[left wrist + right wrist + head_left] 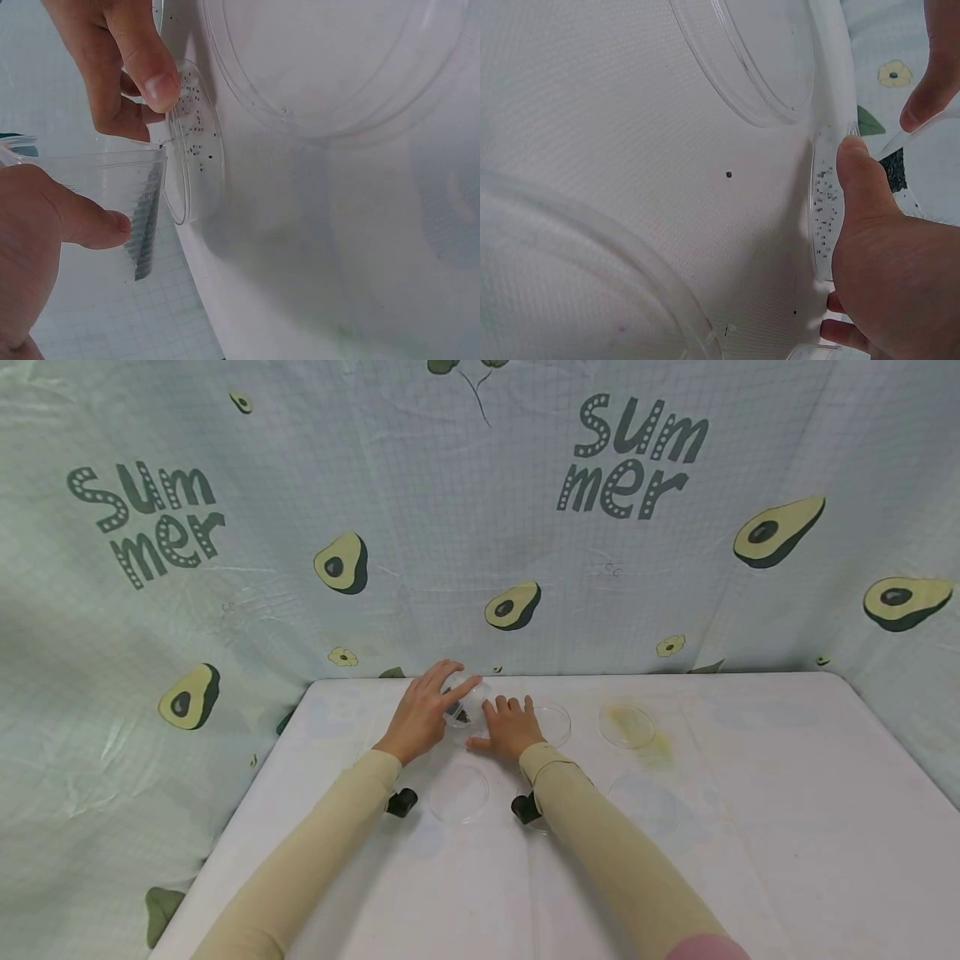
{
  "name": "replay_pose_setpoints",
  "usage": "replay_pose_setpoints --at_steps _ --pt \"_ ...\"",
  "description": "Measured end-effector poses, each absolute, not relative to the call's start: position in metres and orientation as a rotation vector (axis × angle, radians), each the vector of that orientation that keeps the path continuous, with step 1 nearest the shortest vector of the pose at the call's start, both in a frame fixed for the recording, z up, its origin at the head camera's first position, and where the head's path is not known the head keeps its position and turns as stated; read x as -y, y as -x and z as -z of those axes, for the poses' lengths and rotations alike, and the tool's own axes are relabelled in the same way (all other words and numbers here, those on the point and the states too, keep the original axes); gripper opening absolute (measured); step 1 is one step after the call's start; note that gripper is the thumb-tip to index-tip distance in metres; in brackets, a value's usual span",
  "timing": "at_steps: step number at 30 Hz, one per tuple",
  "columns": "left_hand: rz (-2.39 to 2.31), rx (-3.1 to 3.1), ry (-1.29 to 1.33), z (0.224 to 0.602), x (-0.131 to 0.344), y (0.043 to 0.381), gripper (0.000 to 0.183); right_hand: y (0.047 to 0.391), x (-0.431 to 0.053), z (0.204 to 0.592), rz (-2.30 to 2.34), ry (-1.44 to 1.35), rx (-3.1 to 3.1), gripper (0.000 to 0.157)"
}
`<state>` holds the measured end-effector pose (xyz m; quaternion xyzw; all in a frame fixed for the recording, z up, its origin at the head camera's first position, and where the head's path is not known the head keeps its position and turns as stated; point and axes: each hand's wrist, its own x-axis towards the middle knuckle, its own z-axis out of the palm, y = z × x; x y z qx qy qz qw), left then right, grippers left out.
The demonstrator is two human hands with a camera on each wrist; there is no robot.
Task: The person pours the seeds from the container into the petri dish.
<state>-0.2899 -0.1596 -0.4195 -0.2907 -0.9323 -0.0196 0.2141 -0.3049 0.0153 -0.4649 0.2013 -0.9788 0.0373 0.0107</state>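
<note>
My left hand (420,717) grips a clear plastic cup (101,176), its thumb along the side. Dark grains (145,229) lie banked inside the tilted cup, whose rim is close to a clear petri dish (202,169). In the right wrist view, many small dark specks (825,206) are scattered over that dish. My right hand (512,728) holds the dish by its edge, with the thumb (861,176) at the rim and other fingers lower down near the table. In the head view the hands mostly cover both cup and dish.
More clear round dishes lie on the white table: one nearer me (459,794), one right of the hands (555,725), and one farther right (628,727) beside a yellowish patch. A loose dark grain (729,175) is on the tablecloth. Behind the table hangs a printed cloth (420,485).
</note>
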Motion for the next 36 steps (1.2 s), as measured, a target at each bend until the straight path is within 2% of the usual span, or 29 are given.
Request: replay_pose_setpoints --at_steps 36 --pt "0.022 2.565 0.840 0.4177 0.1598 0.2895 0.088 0.3014 -0.0143 0.4651 -0.098 -0.635 3.035 0.083"
